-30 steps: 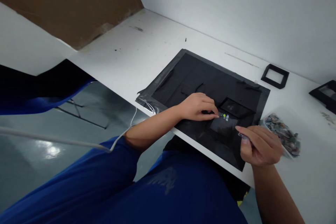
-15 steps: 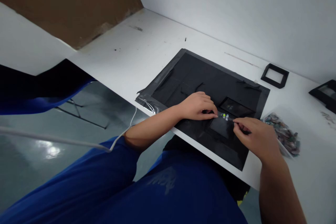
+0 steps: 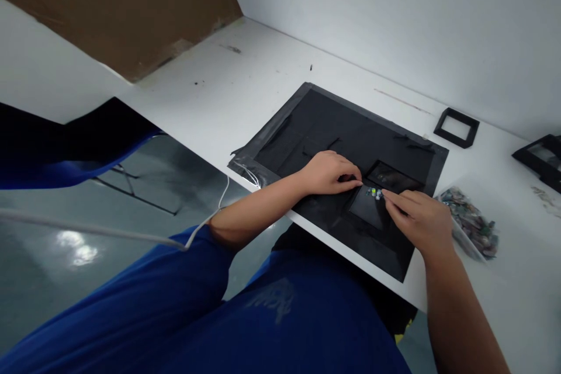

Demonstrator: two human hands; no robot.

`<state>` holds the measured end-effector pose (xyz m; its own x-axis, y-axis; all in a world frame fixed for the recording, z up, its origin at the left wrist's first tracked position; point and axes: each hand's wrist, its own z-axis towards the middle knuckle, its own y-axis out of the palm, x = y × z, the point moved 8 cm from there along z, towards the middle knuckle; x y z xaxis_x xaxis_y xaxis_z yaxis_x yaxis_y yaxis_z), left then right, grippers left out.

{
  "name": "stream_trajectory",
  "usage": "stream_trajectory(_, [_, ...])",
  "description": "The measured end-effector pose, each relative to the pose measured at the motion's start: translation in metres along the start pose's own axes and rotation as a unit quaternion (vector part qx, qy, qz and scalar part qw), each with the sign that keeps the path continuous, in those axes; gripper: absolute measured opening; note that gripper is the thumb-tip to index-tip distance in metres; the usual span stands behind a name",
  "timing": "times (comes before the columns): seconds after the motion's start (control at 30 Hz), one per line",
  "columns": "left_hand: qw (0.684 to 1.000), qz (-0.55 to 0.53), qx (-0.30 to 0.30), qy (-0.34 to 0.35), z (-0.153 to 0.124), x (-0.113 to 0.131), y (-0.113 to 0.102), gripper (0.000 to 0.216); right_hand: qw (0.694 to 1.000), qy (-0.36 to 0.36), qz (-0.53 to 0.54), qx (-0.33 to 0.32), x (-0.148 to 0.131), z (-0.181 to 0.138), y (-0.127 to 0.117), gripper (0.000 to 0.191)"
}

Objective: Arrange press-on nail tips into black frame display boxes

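Observation:
On the black mat (image 3: 337, 117) lies a dark flat piece in two panels, a near panel (image 3: 367, 210) and a far panel (image 3: 390, 174). A small cluster of whitish and yellow-green bits (image 3: 374, 193) sits along the line between them. My left hand (image 3: 331, 174) rests at the left end of that line, thumb and fingertips pinched together at the edge. From the right, my right hand (image 3: 418, 219) has its thumb and forefinger closed right beside the bits. What either pinch holds, if anything, is too small to make out.
A clear plastic container (image 3: 471, 225) of small multicoloured pieces stands right of the mat. Behind it lie a black rectangular frame (image 3: 456, 127) and another black framed object (image 3: 541, 158). A white cable (image 3: 201, 228) crosses my left arm. A blue chair (image 3: 79, 158) stands at left.
My right hand has moved a little left, its fingertips now beside the bits. My left hand stays almost in place at the other end. The camera view has shifted slightly.

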<state>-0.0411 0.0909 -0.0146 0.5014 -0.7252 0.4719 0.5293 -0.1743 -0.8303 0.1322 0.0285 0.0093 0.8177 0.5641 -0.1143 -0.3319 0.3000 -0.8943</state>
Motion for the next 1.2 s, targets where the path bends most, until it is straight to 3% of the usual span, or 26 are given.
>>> stream_trajectory(0.27, [1.0,-0.015,-0.025,0.005,0.001,0.0,0.004,0.025,0.999,0.007,-0.001,-0.032,0.003,-0.004,0.002,0.024])
stream_trajectory(0.57, [0.999,-0.022,-0.031,0.0,0.001,-0.005,0.008,0.027,0.99,0.065,0.056,-0.114,0.009,-0.008,0.004,0.026])
stream_trajectory(1.03, [0.999,-0.025,-0.029,0.013,0.003,0.0,0.006,0.024,0.981,0.157,0.05,-0.097,0.019,-0.005,0.018,0.03])
stream_trajectory(1.2, [1.0,-0.017,0.007,-0.019,0.003,-0.008,0.0,0.026,0.979,0.165,0.059,-0.1,0.018,-0.004,0.018,0.03])
